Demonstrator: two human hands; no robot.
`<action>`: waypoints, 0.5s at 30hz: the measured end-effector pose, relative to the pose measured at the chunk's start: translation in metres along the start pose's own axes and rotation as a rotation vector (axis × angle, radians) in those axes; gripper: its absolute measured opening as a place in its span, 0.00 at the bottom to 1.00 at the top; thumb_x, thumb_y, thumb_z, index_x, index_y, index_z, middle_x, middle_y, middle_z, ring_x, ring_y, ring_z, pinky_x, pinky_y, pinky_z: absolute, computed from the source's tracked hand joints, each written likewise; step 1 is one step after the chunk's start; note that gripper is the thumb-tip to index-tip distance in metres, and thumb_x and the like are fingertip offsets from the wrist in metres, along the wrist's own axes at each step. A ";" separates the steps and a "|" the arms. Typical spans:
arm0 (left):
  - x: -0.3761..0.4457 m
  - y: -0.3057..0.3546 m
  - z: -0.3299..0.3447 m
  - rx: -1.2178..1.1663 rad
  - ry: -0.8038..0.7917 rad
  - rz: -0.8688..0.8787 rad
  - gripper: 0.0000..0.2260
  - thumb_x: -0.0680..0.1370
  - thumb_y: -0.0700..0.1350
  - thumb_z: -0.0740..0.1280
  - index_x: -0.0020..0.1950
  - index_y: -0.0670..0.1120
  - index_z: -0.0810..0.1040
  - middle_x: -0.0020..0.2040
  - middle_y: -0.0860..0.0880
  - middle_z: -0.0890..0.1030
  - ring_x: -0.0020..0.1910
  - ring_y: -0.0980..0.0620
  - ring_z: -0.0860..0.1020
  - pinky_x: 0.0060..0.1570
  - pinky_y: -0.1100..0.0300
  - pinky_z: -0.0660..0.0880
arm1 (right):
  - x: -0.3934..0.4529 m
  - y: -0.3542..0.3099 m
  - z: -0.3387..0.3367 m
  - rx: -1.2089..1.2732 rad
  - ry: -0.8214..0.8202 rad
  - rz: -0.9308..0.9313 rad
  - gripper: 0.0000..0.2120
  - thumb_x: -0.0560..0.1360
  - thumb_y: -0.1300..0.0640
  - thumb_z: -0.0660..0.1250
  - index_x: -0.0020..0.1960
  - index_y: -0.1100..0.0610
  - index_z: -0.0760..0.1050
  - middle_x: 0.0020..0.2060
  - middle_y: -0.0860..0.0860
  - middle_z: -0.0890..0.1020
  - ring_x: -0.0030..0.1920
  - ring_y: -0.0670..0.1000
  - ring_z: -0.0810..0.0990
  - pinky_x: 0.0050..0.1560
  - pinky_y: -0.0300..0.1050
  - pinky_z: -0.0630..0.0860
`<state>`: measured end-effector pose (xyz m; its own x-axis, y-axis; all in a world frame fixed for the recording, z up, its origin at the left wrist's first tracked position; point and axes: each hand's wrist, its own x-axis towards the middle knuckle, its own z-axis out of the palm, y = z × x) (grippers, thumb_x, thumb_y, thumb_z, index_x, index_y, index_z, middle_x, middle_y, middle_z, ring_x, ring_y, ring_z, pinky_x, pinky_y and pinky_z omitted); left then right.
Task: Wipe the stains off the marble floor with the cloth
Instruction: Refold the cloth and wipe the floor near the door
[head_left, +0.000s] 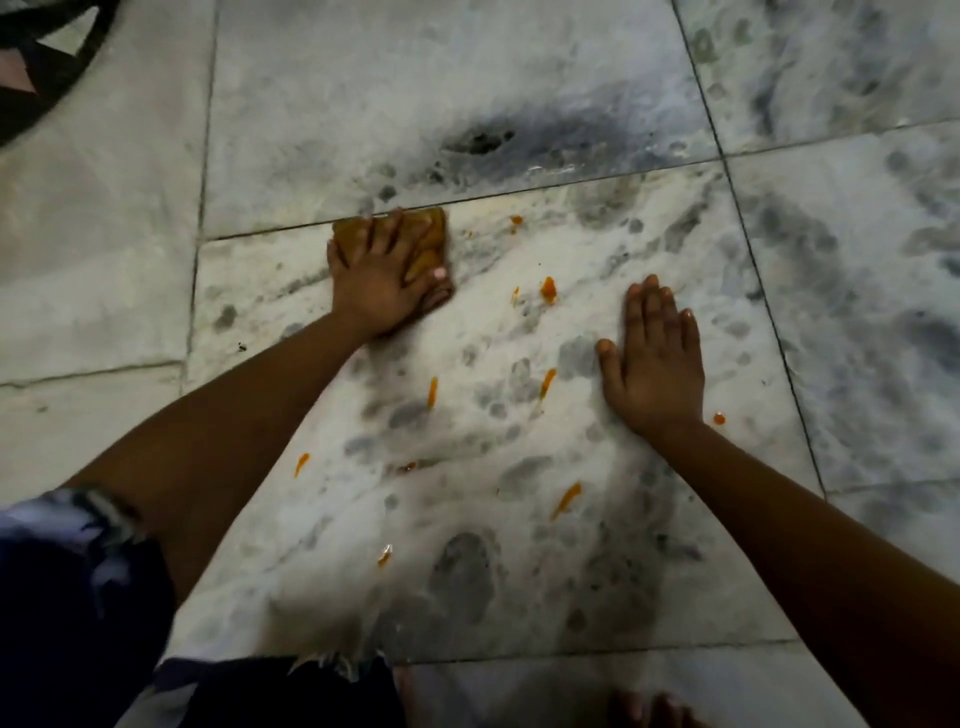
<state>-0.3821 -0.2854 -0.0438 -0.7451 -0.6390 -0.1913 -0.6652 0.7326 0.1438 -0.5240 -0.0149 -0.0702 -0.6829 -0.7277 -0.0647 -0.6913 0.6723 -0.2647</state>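
My left hand (376, 278) presses flat on a folded orange-brown cloth (428, 244) at the far edge of a white, grey-veined marble floor tile (519, 519). Most of the cloth is hidden under the hand. My right hand (654, 364) lies flat and empty on the same tile, fingers spread, to the right of the cloth. Several orange stains dot the tile: one (548, 288) between the hands, others (432, 391), (566, 499) closer to me.
Dark joints (748, 249) divide the floor into large tiles. A black scorch-like mark (478, 140) is on the far tile. A dark curved object (47, 78) sits at the top left. My clothing (78, 613) and bare toes (649, 709) are at the bottom.
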 end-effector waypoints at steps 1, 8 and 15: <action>0.015 0.012 -0.001 -0.025 0.005 -0.052 0.29 0.77 0.65 0.53 0.75 0.59 0.52 0.78 0.51 0.50 0.76 0.43 0.48 0.69 0.35 0.42 | 0.000 0.001 0.001 -0.001 0.002 -0.003 0.35 0.76 0.42 0.41 0.76 0.62 0.51 0.75 0.59 0.53 0.75 0.57 0.52 0.73 0.53 0.46; 0.035 0.098 0.014 0.007 0.033 0.101 0.26 0.78 0.63 0.50 0.75 0.57 0.56 0.78 0.51 0.54 0.77 0.46 0.47 0.69 0.36 0.42 | -0.002 0.003 0.005 -0.010 0.029 -0.023 0.33 0.77 0.42 0.43 0.76 0.59 0.52 0.75 0.58 0.54 0.75 0.57 0.52 0.73 0.52 0.46; -0.025 0.064 0.030 0.036 0.092 0.251 0.28 0.75 0.65 0.49 0.73 0.57 0.62 0.76 0.51 0.60 0.75 0.44 0.55 0.69 0.36 0.47 | -0.003 0.003 0.008 0.003 0.083 -0.019 0.31 0.78 0.44 0.47 0.76 0.60 0.54 0.75 0.59 0.57 0.75 0.57 0.55 0.73 0.51 0.47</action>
<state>-0.4048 -0.2155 -0.0593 -0.8889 -0.4535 -0.0647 -0.4580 0.8777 0.1411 -0.5217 -0.0119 -0.0786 -0.6869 -0.7265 0.0203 -0.7039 0.6580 -0.2676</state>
